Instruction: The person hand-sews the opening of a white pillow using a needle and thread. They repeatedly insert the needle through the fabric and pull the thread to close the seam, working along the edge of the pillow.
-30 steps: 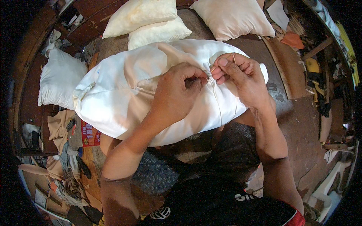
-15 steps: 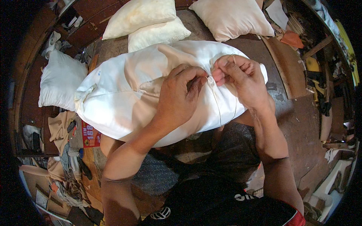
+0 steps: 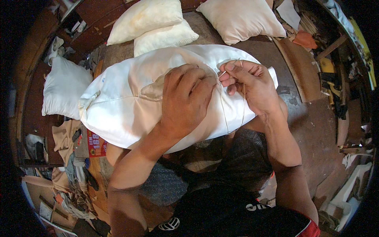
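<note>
A large white pillow [image 3: 134,106] lies across the person's lap, above the floor [image 3: 316,118]. The left hand [image 3: 185,102] presses down, fingers curled on the seam. The right hand [image 3: 252,85], risen slightly since a second ago, pinches a needle [image 3: 223,73], drawing thread [image 3: 243,106] taut: another stitch seems pulled through.

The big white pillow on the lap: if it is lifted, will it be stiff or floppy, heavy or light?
The white pillow looks plump and dents under the left hand, so probably soft, saggy and light. Its sheen suggests a slippery cover.
</note>
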The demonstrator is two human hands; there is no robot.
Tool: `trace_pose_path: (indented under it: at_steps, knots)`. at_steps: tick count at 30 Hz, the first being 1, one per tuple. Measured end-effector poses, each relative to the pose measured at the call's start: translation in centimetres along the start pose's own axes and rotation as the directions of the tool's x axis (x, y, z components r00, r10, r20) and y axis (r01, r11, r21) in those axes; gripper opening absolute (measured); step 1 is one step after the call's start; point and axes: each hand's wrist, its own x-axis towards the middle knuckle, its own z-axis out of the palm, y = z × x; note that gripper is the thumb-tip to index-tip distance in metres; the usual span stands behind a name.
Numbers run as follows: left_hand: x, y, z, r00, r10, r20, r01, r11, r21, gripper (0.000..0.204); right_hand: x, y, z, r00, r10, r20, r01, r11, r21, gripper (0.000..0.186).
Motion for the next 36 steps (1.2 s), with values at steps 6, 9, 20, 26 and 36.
trace_pose_path:
  at_steps: [6, 9, 20, 26, 36]
  knots:
    - [0.2, -0.2, -0.5, 1.000, 0.013, -0.025, -0.014, 0.999, -0.049, 0.022, -0.6, -0.9, 0.5, 0.997, -0.063, -0.035, 0.054, 0.977, -0.205, 0.028]
    - [0.2, -0.4, -1.4, 0.992, -0.114, -0.045, 0.104, 0.977, -0.184, 0.016, -0.7, 0.0, -0.9, 0.979, -0.202, -0.012, 0.184, 0.910, -0.372, 0.030]
    - [-4.6, -2.8, -15.8, 0.767, -0.597, -0.236, 0.541, 0.799, -0.262, 0.005, -2.0, -1.4, -2.7, 0.867, -0.493, 0.070, 0.323, 0.450, -0.833, 0.027]
    - [-16.6, -13.0, -37.9, 0.460, -0.802, -0.381, 0.541, 0.593, -0.596, 0.016, -2.0, -1.3, -2.9, 0.810, -0.544, 0.220, 0.453, 0.341, -0.824, 0.028]
    - [-37.2, -16.4, -62.3, -0.152, -0.742, -0.653, 0.768, 0.328, -0.551, 0.028, -1.6, -0.6, -2.8, 0.750, -0.597, 0.284, 0.498, 0.227, -0.837, 0.024]
